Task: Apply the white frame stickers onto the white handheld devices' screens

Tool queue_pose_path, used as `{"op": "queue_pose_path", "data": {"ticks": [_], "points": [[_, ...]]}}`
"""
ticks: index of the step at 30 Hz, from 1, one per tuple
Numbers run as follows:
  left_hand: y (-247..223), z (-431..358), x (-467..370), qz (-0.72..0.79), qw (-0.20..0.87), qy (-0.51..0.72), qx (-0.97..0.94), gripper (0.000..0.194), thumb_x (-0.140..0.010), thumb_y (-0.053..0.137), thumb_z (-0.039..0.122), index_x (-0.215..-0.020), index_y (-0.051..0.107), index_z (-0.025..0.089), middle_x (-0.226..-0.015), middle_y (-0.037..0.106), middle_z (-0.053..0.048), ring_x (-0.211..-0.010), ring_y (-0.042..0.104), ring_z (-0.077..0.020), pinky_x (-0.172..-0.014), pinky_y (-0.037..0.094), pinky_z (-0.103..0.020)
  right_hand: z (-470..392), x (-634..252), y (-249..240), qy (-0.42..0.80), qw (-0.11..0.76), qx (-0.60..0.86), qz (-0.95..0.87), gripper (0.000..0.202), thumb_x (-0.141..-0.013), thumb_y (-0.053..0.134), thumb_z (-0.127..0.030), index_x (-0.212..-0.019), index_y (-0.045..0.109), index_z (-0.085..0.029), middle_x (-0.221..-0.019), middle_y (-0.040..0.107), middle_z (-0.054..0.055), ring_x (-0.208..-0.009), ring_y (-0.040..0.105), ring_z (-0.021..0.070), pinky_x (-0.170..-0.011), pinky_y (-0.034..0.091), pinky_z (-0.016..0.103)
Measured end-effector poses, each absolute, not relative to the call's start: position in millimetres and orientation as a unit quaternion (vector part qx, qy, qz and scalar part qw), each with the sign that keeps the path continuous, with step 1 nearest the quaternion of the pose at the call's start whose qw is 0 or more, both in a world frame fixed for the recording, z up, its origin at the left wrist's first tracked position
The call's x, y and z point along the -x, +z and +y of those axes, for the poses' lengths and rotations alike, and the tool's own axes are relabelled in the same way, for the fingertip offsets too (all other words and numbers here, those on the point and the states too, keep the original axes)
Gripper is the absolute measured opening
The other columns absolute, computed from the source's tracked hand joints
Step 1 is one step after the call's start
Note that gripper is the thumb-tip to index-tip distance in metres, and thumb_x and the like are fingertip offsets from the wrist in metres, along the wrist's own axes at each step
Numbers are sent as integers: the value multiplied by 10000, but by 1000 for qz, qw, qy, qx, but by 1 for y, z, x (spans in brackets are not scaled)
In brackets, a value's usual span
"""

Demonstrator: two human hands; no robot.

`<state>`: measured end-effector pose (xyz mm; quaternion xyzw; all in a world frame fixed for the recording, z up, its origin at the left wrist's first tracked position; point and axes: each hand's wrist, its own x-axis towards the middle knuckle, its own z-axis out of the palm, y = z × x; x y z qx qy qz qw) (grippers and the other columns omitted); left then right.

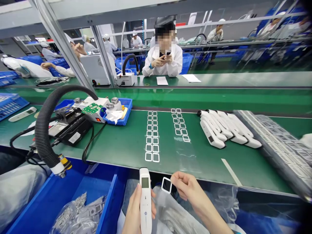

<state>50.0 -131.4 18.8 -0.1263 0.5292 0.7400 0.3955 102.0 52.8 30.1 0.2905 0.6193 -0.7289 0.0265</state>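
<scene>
My left hand [135, 205] is wrapped round a white handheld thermometer [145, 203], held upright with its small grey screen facing me. Between the thumb and fingers of my right hand [184, 186] is a small square white-rimmed screen cover [166, 191], pinched by one edge just right of the thermometer and apart from it. On the green bench [126, 143] ahead, similar square covers [155, 140] lie in two double columns. Several more white thermometers [216, 130] rest side by side at the right.
A long tray of square pieces [280, 139] runs along the right. To the left stand a black hose [45, 130], a black device [73, 125] and a blue tray [125, 113] with metal-topped bottles. Below sits a blue bin [110, 195] of bagged parts. A person [163, 58] faces me across the line.
</scene>
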Motion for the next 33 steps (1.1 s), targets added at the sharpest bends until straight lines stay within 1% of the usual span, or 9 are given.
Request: {"op": "queue_pose_path", "data": {"ticks": [3, 6, 13, 19, 22, 24, 28, 31, 33], "points": [[22, -130, -51, 548, 420, 715, 110, 650, -804, 457, 733, -817, 664, 118, -494, 600, -45, -430, 494, -107, -455, 370, -202, 51, -101, 35, -736, 14, -280, 616, 442, -758, 656, -590, -660, 502, -187, -468, 278, -113, -426, 180, 50, -438, 130, 227], [22, -126, -52, 558, 431, 702, 104, 648, -810, 449, 730, -859, 666, 121, -499, 603, -43, -426, 489, -110, -447, 343, -206, 46, -99, 42, -731, -8, -258, 632, 448, -767, 650, -603, -666, 518, -187, -506, 314, -95, -445, 225, 61, -439, 160, 226], [16, -118, -54, 566, 462, 678, 83, 715, -780, 425, 776, -919, 656, 115, -527, 618, -48, -428, 496, -122, -459, 350, -226, 34, -89, 54, -717, -15, -190, 671, 359, -873, 565, -511, -723, 536, -185, -587, 530, -34, -575, 461, 117, -580, 358, 237], [20, -117, -54, 569, 466, 674, 72, 729, -765, 422, 793, -893, 651, 112, -517, 613, -46, -421, 504, -122, -456, 361, -224, 31, -84, 51, -684, 9, -157, 712, 318, -943, 488, -443, -742, 503, -197, -542, 495, -50, -533, 435, 115, -548, 344, 236], [18, -117, -53, 558, 467, 682, 77, 713, -759, 447, 786, -908, 638, 115, -520, 614, -41, -418, 505, -124, -453, 365, -226, 29, -86, 42, -620, -29, -125, 774, 300, -985, 422, -384, -771, 522, -200, -552, 474, -50, -524, 428, 114, -537, 341, 238], [16, -117, -52, 554, 466, 685, 81, 705, -752, 459, 785, -908, 631, 119, -516, 612, -41, -417, 506, -126, -448, 364, -225, 29, -91, 35, -529, -88, -79, 841, 273, -996, 391, -306, -830, 578, -196, -602, 511, -23, -553, 464, 128, -562, 363, 254], [19, -114, -48, 552, 461, 691, 71, 661, -751, 473, 775, -820, 618, 134, -471, 581, -29, -379, 474, -118, -416, 334, -223, 34, -103, 24, -335, -172, 29, 926, 263, -957, 422, -170, -1085, 650, -195, -678, 558, 19, -589, 498, 157, -553, 373, 281], [26, -113, -45, 559, 466, 683, 65, 668, -737, 469, 788, -786, 615, 139, -456, 568, -28, -367, 461, -117, -407, 326, -227, 38, -106, 25, -387, -173, 23, 905, 326, -955, 430, -152, -1220, 610, -217, -768, 601, 40, -673, 563, 169, -612, 453, 286], [31, -113, -44, 569, 477, 668, 50, 666, -757, 442, 782, -804, 617, 140, -462, 569, -26, -373, 464, -115, -411, 329, -224, 41, -104, 30, -463, -174, -21, 869, 304, -964, 435, -177, -1202, 618, -222, -915, 632, 73, -816, 611, 186, -720, 504, 302]]}}
